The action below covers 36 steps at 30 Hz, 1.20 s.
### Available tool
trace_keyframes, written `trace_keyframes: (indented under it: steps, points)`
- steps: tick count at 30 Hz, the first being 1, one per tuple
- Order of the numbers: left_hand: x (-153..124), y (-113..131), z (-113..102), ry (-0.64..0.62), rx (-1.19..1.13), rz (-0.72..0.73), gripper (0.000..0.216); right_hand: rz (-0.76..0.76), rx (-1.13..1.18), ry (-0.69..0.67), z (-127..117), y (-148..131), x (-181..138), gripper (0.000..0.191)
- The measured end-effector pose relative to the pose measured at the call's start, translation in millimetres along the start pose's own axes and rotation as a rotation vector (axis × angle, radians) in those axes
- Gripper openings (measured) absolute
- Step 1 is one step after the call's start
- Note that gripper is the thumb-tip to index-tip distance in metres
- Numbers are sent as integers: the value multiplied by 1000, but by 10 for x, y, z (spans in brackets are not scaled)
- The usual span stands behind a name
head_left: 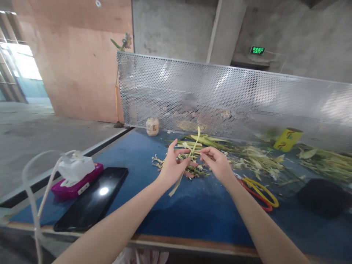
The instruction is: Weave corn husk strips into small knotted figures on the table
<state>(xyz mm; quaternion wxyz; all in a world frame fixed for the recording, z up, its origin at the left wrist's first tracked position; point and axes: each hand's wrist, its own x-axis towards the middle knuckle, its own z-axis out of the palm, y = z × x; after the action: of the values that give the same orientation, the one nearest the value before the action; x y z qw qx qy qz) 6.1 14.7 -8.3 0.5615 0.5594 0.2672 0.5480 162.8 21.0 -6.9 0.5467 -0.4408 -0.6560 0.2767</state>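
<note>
A pale green strip of leaf runs upright and slanting through my left hand. That hand pinches it between thumb and fingers, and the strip's lower end sticks out below the palm. Just to the right, my right hand has thumb and fingertips pressed together close to the strip; whatever they hold, if anything, is too small to make out. Beneath and behind both hands lies a heap of small cut plant sprigs. Longer green leaves lie just beyond it on the blue table.
Scissors with red and yellow handles lie right of my right forearm. More dried stalks, a yellow can and a dark object are farther right. At left are a phone and purple power strip. A perforated metal screen borders the back.
</note>
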Motion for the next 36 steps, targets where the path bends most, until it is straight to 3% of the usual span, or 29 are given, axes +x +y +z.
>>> trace_keyframes:
  steps: [3,6,8,10,15,22,30,36]
  points:
    - [8,10,0,-19,-39,-42,86,-1,18,-37,-2,-38,-21,17]
    - [22,26,-12,-13,-57,-53,86,17,125,-166,-15,-86,-47,21]
    - [30,40,-21,4,-84,-60,80,41,257,-255,-31,-108,-54,29]
    - [36,54,-24,15,-126,-73,73,57,328,-249,-46,-118,-52,38]
    - [52,54,-24,24,-201,-157,61,15,17,-92,-12,-96,-48,26]
    - [69,-2,-58,-100,-246,-132,70,-47,-150,-139,65,-75,-70,26]
    - [50,56,-36,-108,-333,-191,69,-138,-215,-174,27,-121,-59,26]
    - [38,42,-33,-137,-318,-148,76,-152,-221,-149,60,-78,-93,21]
